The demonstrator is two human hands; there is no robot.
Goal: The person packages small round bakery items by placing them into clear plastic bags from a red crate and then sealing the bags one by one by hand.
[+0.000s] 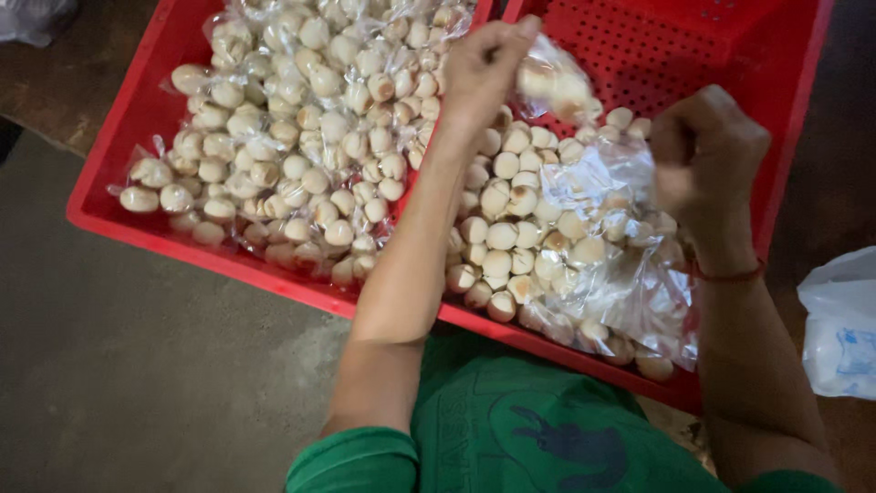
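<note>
My left hand [479,68] is raised over the red crates, fingers pinched on a small clear plastic bag of pale round cookies [552,84]. My right hand [707,155] is closed on the top of a bigger clear bag [620,265] that hangs open over the right crate. A heap of loose round cookies [506,228] lies under both hands in the right red crate [766,173]. The left red crate [128,137] is piled with several filled clear packets of cookies [292,137].
The crates sit side by side on a dark brown floor [137,365]. A white plastic bag [839,329] lies at the right edge, another pale bag [32,18] at the top left. My green shirt [520,429] fills the bottom centre.
</note>
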